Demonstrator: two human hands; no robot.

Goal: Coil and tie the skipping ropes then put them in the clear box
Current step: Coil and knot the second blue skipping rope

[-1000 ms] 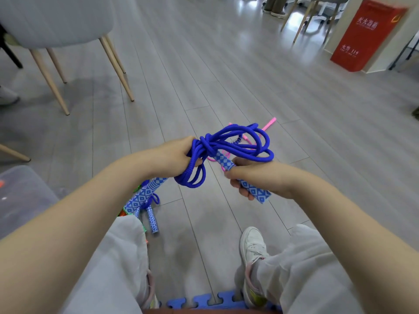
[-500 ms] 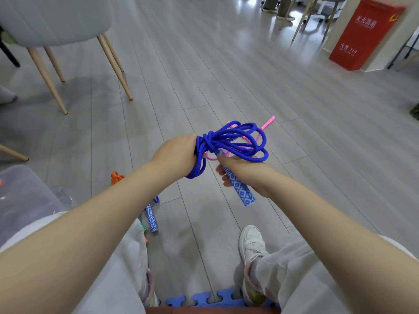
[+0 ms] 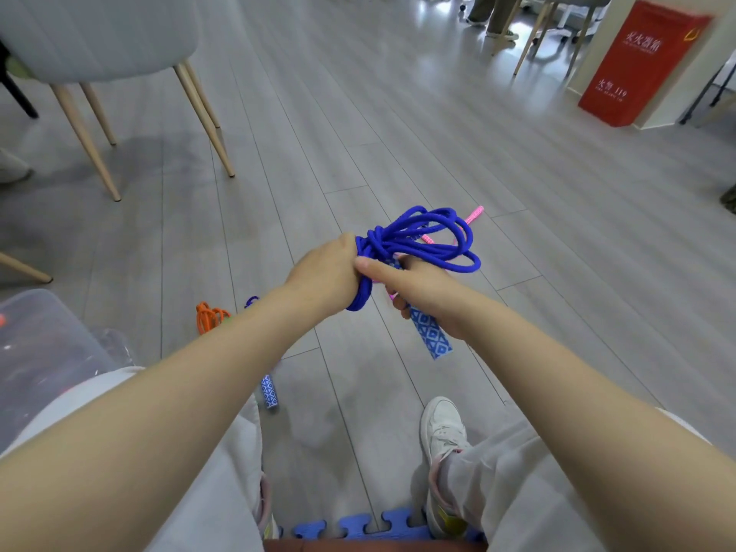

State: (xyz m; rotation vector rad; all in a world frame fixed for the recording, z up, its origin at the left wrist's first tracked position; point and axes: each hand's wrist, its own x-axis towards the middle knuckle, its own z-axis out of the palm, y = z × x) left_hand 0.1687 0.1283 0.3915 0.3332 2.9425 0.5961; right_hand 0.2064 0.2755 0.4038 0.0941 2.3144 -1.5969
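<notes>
- Left hand (image 3: 324, 272) is gripping the bunched coils of the blue rope (image 3: 422, 243), fist closed around them; its fingers are hidden behind the rope and the back of the hand.
- Right hand (image 3: 418, 290) is closing around the blue patterned handle (image 3: 430, 332), thumb pointing left across the coils; only the handle's lower end is showing, the top is covered by the palm.
- Rope loops are fanning out to the right above the right hand, held up in the air over the floor (image 3: 398, 113). Can't tell whether a knot is formed in the bundle.
- Pink rope (image 3: 474, 215) is lying on the floor behind the blue loops, mostly blocked by them; just a pink end and a short stretch are showing.
- Clear box (image 3: 44, 344) is sitting at the left edge, cut off by the frame and partly behind the left knee; contents are too blurred to make out.
- Orange rope (image 3: 209, 318) is lying near the box, half covered by the left forearm.
- Second blue handle (image 3: 269, 392) is poking out under that forearm; what it connects to is hidden.
- Grey chair (image 3: 99, 37) at top left and red cabinet (image 3: 637, 61) at top right are both cropped, well apart from the hands.
</notes>
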